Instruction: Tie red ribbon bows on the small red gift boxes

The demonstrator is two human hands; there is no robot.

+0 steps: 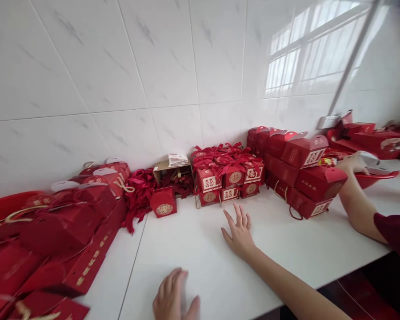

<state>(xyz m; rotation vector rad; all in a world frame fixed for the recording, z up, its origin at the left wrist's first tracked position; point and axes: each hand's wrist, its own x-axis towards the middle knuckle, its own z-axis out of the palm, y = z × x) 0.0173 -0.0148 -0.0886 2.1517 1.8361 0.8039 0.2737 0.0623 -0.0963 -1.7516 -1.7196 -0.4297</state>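
My right hand (239, 232) reaches over the white table (193, 240), its fingers spread and nothing in them. Just beyond its fingertips stands a two-layer stack of small red gift boxes (235, 178) with gold and white emblems and ribbon bows on top. Lower down, my left hand (173, 295) hovers at the near side, slightly blurred, with thumb and curled fingers apart and nothing between them. A single small red box (163, 202) with a round gold emblem lies beyond the left hand, in front of an open cardboard box (171, 171) of dark red pieces.
Larger red handled boxes (296, 169) are stacked at right. Piled red boxes (70, 222) cover the left side, beside loose red ribbons (140, 186). At far right, another person's hand (353, 163) is over a red tray (378, 178). A tiled wall (166, 80) closes the back.
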